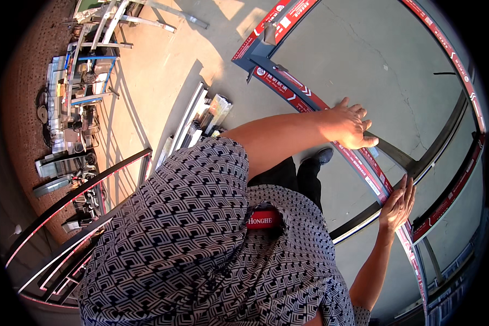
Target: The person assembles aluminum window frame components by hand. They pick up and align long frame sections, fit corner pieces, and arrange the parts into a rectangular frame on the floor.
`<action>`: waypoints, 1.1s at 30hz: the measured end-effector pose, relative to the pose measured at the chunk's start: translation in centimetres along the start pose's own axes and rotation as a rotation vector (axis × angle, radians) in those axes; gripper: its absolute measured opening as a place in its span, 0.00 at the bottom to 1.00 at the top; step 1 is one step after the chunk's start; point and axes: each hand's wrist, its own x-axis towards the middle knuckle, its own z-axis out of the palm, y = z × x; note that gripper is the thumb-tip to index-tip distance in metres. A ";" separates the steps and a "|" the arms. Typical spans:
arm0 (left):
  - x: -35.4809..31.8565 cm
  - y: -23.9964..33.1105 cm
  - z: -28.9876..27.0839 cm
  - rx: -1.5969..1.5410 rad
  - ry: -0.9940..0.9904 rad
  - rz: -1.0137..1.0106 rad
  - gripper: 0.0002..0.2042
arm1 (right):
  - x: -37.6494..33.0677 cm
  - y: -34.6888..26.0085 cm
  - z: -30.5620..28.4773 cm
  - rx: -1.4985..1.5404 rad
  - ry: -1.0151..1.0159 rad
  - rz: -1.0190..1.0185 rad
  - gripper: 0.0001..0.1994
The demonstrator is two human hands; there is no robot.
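A large frame of dark metal profiles, covered with red and white protective film, stretches across the right side. My left hand (350, 126) rests over its long near bar (288, 92), fingers spread and thumb out, with nothing held. Farther right along that bar, my right hand (397, 206) lies against it near the joint with a dark crossbar (358, 221), fingers stretched out. Both palms are turned away, so exactly how they touch the frame is hidden. A short inner bar (394, 152) meets a dark divider (443, 136) just beyond my hands.
Several metal profiles (193, 122) lie on the floor left of my arm. Curved dark frames (81, 233) stand at the lower left. Tools and scrap (84, 103) crowd a rack by the brick surface (24, 108). My shoe (325, 156) is close under the near bar.
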 end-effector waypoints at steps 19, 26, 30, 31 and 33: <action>-6.1 -4.2 3.6 0.484 0.675 0.400 0.31 | 26.4 -16.5 -9.6 0.734 0.231 -0.189 0.39; -4.0 -4.6 4.9 0.492 1.088 0.615 0.34 | 23.1 -35.2 11.3 0.412 -0.615 -0.040 0.36; -5.5 -4.2 5.1 0.608 0.712 0.432 0.31 | 25.5 -35.3 6.4 0.706 -0.676 0.085 0.41; -5.3 -4.1 5.4 0.592 0.723 0.428 0.31 | 27.5 -34.8 5.2 0.734 -0.626 0.064 0.32; -4.8 -4.1 5.7 0.563 0.741 0.418 0.30 | 29.7 -37.0 -1.2 0.795 -0.393 -0.005 0.25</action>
